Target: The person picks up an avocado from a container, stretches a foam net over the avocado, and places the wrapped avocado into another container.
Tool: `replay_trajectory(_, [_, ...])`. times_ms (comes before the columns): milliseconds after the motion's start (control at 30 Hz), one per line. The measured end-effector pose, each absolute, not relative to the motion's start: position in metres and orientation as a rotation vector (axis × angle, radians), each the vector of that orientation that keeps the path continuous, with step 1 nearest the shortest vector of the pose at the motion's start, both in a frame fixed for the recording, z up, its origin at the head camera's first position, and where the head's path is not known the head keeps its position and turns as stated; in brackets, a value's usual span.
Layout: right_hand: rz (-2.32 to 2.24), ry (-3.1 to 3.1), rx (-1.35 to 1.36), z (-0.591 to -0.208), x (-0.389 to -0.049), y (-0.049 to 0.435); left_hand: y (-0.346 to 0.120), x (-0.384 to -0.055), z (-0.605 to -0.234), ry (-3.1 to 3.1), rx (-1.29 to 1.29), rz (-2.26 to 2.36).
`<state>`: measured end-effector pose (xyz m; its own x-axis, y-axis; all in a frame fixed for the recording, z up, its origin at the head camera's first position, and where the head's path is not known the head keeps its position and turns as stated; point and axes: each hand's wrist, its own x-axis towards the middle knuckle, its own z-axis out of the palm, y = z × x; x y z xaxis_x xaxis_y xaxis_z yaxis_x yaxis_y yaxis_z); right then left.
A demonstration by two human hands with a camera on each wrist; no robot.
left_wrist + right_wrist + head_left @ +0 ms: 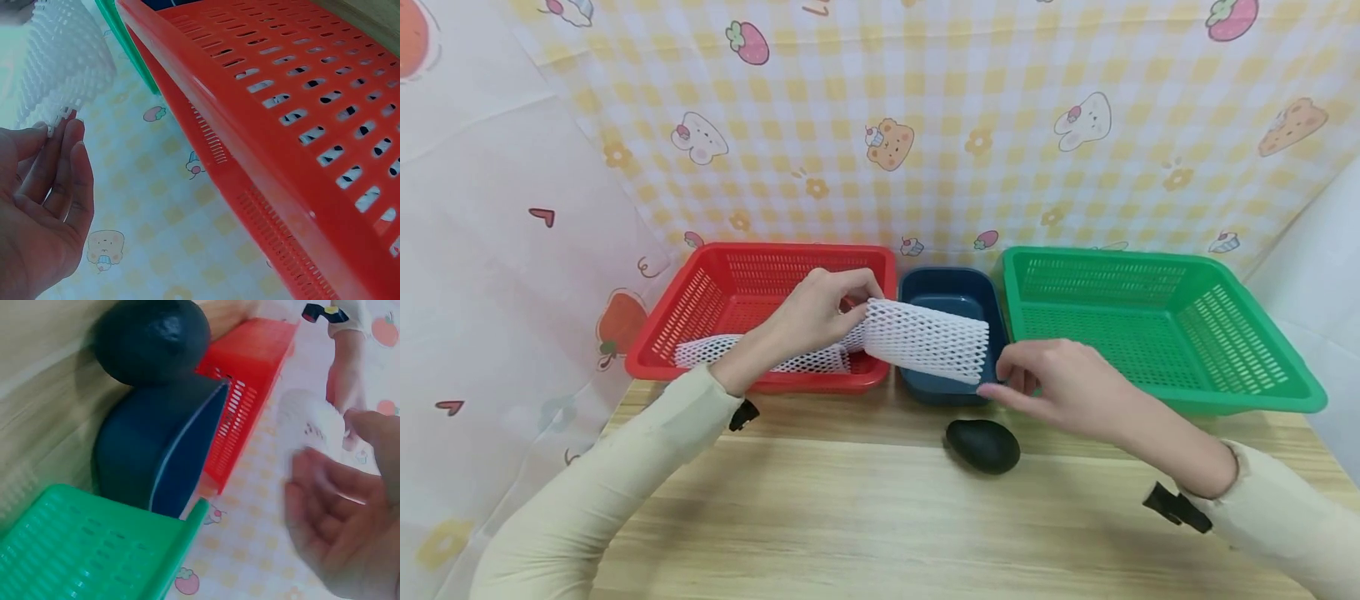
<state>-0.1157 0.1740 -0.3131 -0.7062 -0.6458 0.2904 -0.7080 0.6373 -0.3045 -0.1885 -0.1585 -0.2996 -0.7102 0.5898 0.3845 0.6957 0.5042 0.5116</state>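
A white foam fruit net (927, 342) stretches sideways over the blue bin (951, 279). My left hand (823, 312) pinches its left end between thumb and fingertips, as the left wrist view also shows. At the other end, my right hand (1063, 387) is close by with its fingers loosely bent and the thumb apart from them. It is blurred in the right wrist view, and nothing is seen gripped in it. Below the net, a dark avocado (983, 446) lies on the wooden table (820, 517), in front of the blue bin.
To the left stands a red basket (760, 385) with more white foam nets (812, 361) inside, partly hidden by my left arm. A green basket (1225, 404) stands to the right. Behind them hangs a yellow checked cloth (940, 100).
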Motion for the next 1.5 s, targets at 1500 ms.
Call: replay_trajectory(1500, [0.355,-3.175,1.313,-0.368,-0.108,0.160,-0.158,-0.187,-0.307,-2.601,-1.126,-0.972])
